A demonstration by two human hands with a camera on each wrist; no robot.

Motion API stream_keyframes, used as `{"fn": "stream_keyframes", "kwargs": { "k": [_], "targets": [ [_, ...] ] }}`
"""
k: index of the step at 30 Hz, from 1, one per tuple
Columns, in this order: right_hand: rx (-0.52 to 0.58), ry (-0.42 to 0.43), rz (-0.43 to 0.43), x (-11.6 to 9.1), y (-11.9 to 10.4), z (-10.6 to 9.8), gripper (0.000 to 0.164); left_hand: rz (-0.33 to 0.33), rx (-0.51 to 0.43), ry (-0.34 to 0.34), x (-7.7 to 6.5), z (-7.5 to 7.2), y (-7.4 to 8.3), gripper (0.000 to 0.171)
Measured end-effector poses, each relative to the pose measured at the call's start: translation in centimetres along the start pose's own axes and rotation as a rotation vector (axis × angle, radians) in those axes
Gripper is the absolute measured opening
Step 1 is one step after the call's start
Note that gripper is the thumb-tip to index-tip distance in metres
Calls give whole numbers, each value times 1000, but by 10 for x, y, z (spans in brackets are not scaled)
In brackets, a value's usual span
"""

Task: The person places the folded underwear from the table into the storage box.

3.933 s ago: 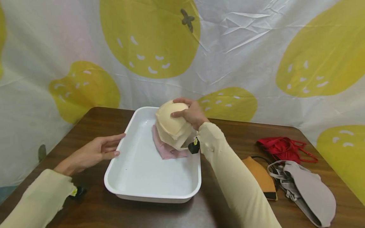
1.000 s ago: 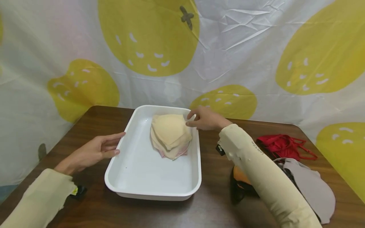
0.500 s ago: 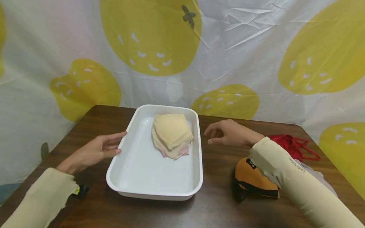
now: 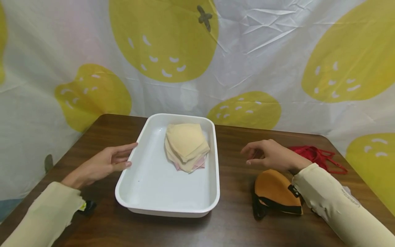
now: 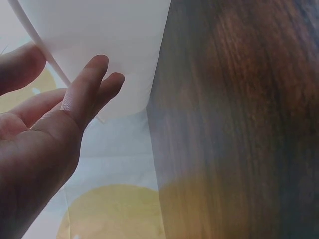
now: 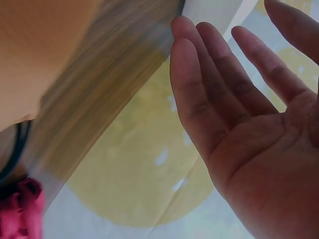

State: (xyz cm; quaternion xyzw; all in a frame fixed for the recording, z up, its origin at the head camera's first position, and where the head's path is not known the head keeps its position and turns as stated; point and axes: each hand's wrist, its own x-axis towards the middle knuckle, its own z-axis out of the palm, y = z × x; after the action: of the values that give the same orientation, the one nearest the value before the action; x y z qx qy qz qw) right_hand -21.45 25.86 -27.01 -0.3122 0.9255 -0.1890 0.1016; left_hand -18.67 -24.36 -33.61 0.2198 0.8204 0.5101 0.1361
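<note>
A white tray (image 4: pixel 160 192) stands on the table, and a folded cream bra (image 4: pixel 186 139) lies in its far right part. Pink fabric (image 4: pixel 200 162) shows from under the bra. My left hand (image 4: pixel 100 164) rests at the tray's left rim, with fingers loosely extended; in the left wrist view, its thumb is right at the edge. Over the table to the tray's right hovers my right hand (image 4: pixel 273 156), holding nothing, its fingers loosely bent. Just below it in the head view lies an orange bra (image 4: pixel 274 188) with black trim.
A red bra (image 4: pixel 316 158) with thin straps lies behind the right wrist. Mostly hidden by the right sleeve (image 4: pixel 336 202) is a grey bra (image 4: pixel 347 189). A white curtain (image 4: pixel 247 65) with yellow fruit prints hangs behind the brown table (image 4: pixel 231 219).
My right hand has let go of the cream bra, leaving it in the tray on the pink fabric, and has moved right toward the orange bra. The left hand stays at the rim.
</note>
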Motion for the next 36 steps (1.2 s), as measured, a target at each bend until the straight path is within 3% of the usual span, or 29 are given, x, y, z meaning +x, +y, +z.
{"fn": "stream_keyframes", "kwargs": {
  "k": [9, 15, 24, 32, 36],
  "targets": [
    [13, 21, 98, -30, 23, 4, 36, -11, 15, -5, 0, 1, 4, 70],
    [44, 36, 110, -44, 38, 8, 39, -20, 11, -8, 1, 0, 4, 70],
    [7, 88, 127, -58, 53, 13, 39, -14, -5, -6, 0, 0, 3, 70],
    [0, 42, 162, -67, 61, 21, 43, -24, -9, -8, -2, 1, 3, 71],
    [47, -12, 202, -71, 62, 24, 49, -22, -18, -9, -2, 1, 2, 71]
  ]
}}
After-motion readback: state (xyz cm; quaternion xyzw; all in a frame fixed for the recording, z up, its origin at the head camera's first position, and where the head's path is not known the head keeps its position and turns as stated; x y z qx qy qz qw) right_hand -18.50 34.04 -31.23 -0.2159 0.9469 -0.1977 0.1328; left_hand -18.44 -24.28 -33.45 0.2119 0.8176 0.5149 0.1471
